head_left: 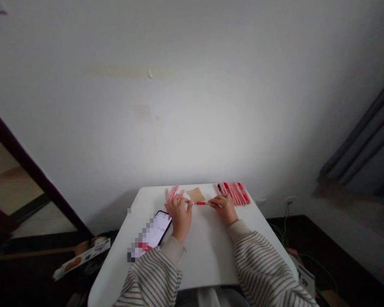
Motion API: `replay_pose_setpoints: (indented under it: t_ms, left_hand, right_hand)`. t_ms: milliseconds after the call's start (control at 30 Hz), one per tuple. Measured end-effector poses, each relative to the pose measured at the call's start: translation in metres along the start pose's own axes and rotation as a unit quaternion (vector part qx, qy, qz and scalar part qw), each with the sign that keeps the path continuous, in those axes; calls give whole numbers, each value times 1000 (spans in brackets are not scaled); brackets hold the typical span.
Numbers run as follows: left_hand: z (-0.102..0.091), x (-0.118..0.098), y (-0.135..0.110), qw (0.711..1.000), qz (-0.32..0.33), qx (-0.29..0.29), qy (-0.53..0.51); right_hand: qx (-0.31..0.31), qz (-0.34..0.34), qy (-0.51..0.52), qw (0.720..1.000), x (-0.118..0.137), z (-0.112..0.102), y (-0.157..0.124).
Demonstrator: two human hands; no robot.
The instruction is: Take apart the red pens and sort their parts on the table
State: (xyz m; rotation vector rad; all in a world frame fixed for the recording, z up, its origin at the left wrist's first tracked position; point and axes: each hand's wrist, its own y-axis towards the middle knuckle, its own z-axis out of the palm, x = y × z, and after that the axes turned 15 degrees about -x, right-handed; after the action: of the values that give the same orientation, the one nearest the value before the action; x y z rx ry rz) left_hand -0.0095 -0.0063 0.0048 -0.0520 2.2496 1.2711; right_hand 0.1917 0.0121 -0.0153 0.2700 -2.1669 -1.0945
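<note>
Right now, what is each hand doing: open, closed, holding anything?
Left hand: closed on one end of the red pen.
Right hand: closed on the same pen's other end.

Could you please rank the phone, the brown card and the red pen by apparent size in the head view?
1. phone, clearly largest.
2. brown card.
3. red pen; the left hand and right hand cover its ends, so its rank against the card is unsure.

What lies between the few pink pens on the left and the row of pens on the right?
In the head view, a brown piece of paper lies between the pink pens and the row of pens; the red pen is held just nearer.
</note>
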Motion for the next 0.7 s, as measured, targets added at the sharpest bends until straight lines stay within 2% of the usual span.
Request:
replay_pose_setpoints:
  t_ms: [400,700]
  left_hand:
    - [2,-1,-3,1000,20,15,10]
    - [2,0,-4,998,39,37,17]
  right_hand:
    - [11,14,22,1000,2,-1,1]
    - [-6,-6,23,1000,1,-1,2]
